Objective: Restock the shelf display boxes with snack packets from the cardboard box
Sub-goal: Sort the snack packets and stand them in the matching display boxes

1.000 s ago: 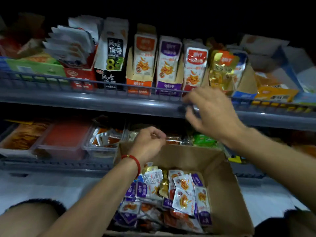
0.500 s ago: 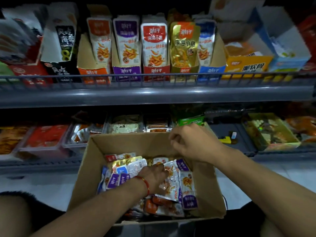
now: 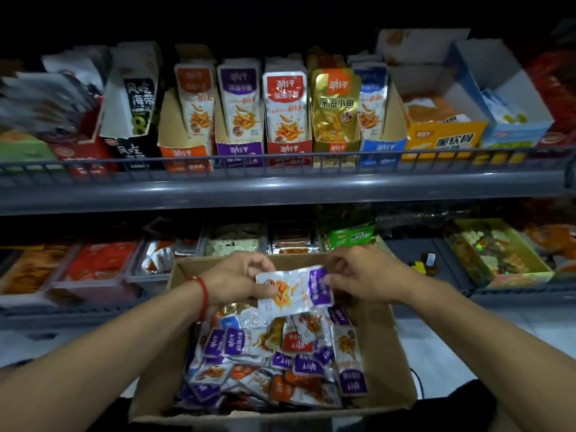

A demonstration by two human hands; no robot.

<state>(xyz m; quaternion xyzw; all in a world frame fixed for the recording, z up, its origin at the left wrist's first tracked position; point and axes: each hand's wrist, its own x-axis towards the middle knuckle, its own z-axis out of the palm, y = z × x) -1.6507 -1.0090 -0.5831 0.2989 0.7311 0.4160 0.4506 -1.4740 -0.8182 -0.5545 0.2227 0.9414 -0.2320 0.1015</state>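
Dim shop shelving fills the view, with a row of upright display boxes (image 3: 240,149) behind the wire rail and a cardboard box (image 3: 386,344) of loose snack packets below. Both hands are up over the box: the left hand (image 3: 232,280) and right hand (image 3: 363,275) each pinch an end of one purple-labelled packet (image 3: 294,291). That slick foil could slip back into the heap, or go into a wrong-coloured box if the label is misread in this light.

Green box (image 3: 352,236), clear trays (image 3: 93,269) (contents perhaps snacks) on lower shelf (image 3: 436,254).
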